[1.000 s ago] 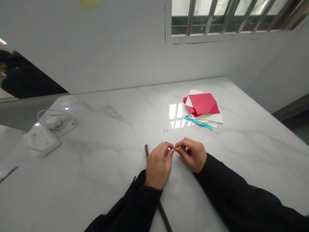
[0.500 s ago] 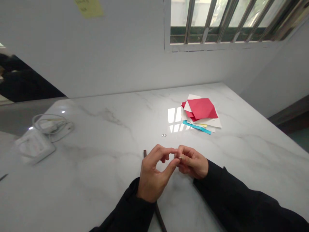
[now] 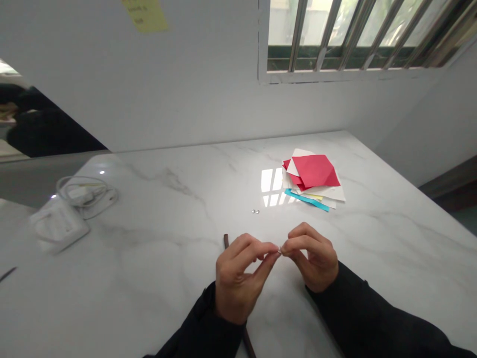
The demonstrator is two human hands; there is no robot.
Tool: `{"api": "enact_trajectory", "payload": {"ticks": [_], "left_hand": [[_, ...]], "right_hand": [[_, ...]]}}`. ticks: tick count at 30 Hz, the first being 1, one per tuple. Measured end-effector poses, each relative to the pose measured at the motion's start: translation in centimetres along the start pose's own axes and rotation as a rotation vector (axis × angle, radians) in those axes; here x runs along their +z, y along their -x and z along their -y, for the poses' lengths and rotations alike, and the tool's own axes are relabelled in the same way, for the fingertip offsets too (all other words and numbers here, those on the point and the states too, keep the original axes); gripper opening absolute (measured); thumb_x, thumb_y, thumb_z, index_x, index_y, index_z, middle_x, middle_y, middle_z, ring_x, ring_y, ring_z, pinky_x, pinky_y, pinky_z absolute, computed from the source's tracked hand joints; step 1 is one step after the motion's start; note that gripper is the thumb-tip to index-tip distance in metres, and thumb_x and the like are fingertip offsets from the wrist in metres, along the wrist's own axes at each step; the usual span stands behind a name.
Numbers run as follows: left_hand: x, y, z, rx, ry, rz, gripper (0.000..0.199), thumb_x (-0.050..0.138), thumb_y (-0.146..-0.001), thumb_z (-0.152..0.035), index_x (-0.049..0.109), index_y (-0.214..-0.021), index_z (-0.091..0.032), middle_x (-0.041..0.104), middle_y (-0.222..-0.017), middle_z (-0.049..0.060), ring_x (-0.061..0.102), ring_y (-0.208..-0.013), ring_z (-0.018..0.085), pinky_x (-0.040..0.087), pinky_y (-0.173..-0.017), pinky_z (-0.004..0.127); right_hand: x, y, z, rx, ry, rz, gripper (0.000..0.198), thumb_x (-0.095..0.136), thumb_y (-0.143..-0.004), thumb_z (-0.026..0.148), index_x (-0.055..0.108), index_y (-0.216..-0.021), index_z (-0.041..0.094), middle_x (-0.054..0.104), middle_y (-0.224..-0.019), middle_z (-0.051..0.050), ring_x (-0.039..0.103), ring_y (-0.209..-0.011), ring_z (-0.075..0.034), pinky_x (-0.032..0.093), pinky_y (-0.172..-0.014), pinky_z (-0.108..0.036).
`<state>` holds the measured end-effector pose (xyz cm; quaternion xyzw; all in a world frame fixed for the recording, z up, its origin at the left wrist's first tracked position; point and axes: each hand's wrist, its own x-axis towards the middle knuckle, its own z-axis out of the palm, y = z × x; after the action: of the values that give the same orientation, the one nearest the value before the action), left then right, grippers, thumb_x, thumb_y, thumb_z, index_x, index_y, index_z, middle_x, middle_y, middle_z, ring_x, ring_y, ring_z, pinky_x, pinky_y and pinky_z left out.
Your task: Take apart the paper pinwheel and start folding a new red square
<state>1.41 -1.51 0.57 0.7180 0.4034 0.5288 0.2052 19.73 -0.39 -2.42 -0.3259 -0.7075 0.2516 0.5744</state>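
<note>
My left hand (image 3: 240,276) is pinched, thumb against index fingertip, on a tiny shiny piece (image 3: 279,250) whose kind I cannot make out. From the other side my right hand (image 3: 315,256) pinches at the same spot, so the fingertips of both hands meet, slightly above the table. Beneath my left hand and forearm runs a dark brown narrow stick or strip (image 3: 226,240); its middle is hidden. Just beyond the hands lie two small round shiny pieces (image 3: 255,212), side by side on the white marbled table (image 3: 160,278).
Red, white, yellow and blue papers (image 3: 316,171) are stacked at the back right. A white power strip or adapter (image 3: 61,228) with a coiled white cable (image 3: 87,196) lies at the left. A dark thin item (image 3: 7,274) is at the left edge. Behind stands a wall with a barred window.
My right hand has turned and drawn a little to the right, its fingers now pinching at the tips. The left thumb and index finger have come together. The view has shifted slightly.
</note>
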Motion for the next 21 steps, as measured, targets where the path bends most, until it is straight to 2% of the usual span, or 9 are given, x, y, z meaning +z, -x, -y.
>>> {"api": "enact_trajectory", "payload": {"ticks": [7, 14, 21], "left_hand": [[-0.3, 0.3, 0.2, 0.139, -0.09, -0.017, 0.019, 0.077, -0.09, -0.004, 0.076, -0.095, -0.022, 0.065, -0.079, 0.0, 0.062, -0.071, 0.013, 0.053, -0.065, 0.026], [-0.3, -0.3, -0.2, 0.009, 0.121, 0.008, 0.02, 0.077, -0.089, -0.003, 0.076, -0.093, -0.022, 0.069, -0.08, 0.0, 0.066, -0.071, 0.012, 0.055, -0.064, 0.023], [-0.2, -0.3, -0.2, -0.024, 0.116, 0.036, 0.017, 0.077, -0.09, -0.005, 0.076, -0.09, -0.022, 0.072, -0.079, 0.0, 0.069, -0.071, 0.014, 0.057, -0.066, 0.026]], "right_hand": [[0.0, -0.3, 0.4, 0.068, -0.046, 0.003, 0.015, 0.073, -0.094, 0.012, 0.075, -0.101, 0.024, 0.067, -0.086, -0.003, 0.064, -0.073, -0.016, 0.054, -0.062, -0.029], [-0.2, -0.6, 0.8, 0.082, -0.079, 0.047, 0.013, 0.072, -0.095, 0.012, 0.076, -0.098, 0.024, 0.067, -0.085, -0.003, 0.065, -0.074, -0.015, 0.055, -0.063, -0.028], [-0.4, -0.9, 1.3, 0.077, -0.044, 0.065, 0.011, 0.066, -0.097, 0.015, 0.072, -0.099, 0.024, 0.069, -0.085, -0.004, 0.066, -0.073, -0.017, 0.055, -0.062, -0.03]]}}
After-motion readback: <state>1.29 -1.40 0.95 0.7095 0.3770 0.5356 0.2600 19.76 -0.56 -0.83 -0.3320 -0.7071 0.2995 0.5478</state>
